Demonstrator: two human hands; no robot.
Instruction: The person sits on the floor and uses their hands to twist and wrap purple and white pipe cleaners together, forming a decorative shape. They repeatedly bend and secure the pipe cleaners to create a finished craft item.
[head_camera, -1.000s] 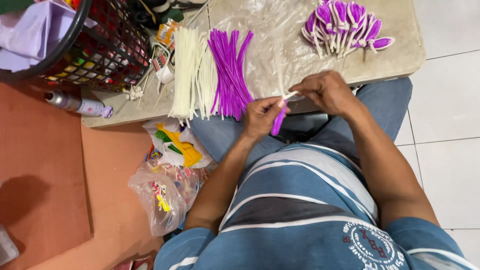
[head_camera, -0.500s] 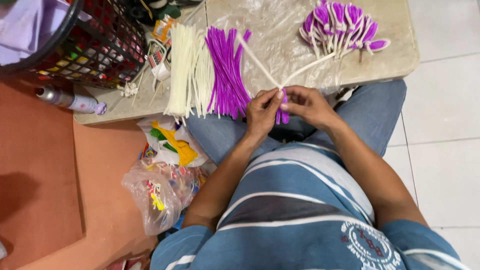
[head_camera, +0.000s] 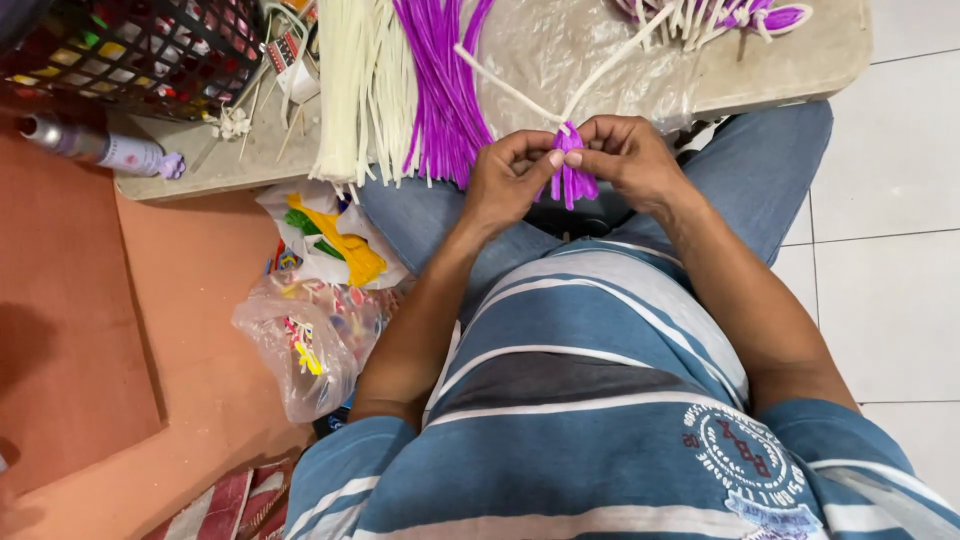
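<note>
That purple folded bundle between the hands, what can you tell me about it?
The purple folded bundle looks like fuzzy craft stems bent into short loops that hang downward. Two white stems rise from its top in a V over the table. The left hand and right hand pinch it at the top, above the lap.

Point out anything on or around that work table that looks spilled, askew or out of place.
Two things stand out. A spray can lies tipped on its side at the table's left end. Below the edge, clear plastic bags of small colourful items sit slumped on the floor. The white strips and purple strips lie in tidy bundles.
</note>
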